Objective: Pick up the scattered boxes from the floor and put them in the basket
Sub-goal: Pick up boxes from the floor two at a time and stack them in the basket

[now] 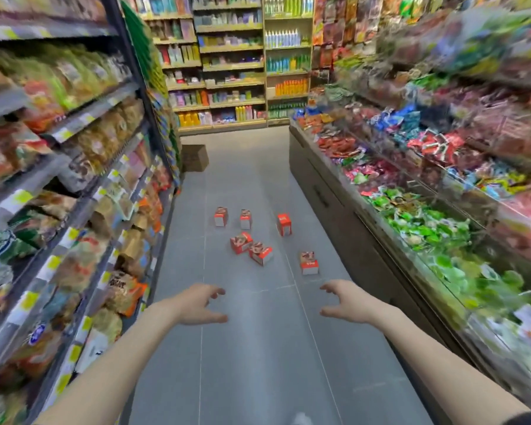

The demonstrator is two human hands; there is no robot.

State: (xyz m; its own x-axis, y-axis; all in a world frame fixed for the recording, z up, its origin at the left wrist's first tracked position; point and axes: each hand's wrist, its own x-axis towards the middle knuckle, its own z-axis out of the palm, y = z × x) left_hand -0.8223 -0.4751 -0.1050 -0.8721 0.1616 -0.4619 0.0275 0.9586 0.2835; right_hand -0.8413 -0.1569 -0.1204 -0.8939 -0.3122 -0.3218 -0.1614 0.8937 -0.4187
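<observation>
Boxes: six small red boxes [260, 253] lie scattered on the grey floor [258, 348] of the aisle, at my 12 o'clock and well apart from both hands.
Nearest box: the nearest box [309, 263] lies alone at 1 o'clock, just beyond my right fingertips' line.
Pair: two more, the pair [241, 242], sit at 12 o'clock. They seem to touch at a corner, though the blur leaves me unsure.
Back row: the back row [245, 219] is three boxes standing apart from one another, running from 11 to 1 o'clock behind the pair.
Left hand: my left hand [196, 305] is held out low, wide, with fingers spread and lightly curled, gripping nothing.
Right hand: my right hand [347, 305] mirrors it, wide and empty, thumb turned in.
Step in hand: as I judge it, this is the approach, with nothing gathered yet.
How to do it well: I would step in and crouch before reaching, since the boxes are beyond arm's range. The right hand suits the nearest box and the left suits the pair, each taken across its narrow sides. Working front to back means I kick nothing on the way.
Basket: I cannot see it from here, so I should find it before my hands are full.
Surroundings: packed shelves [74, 179] run along my 9 o'clock and open bins [426, 225] of wrapped goods along my 3 o'clock. A cardboard carton [193, 157] stands on the floor at 11 o'clock, far down the aisle.
</observation>
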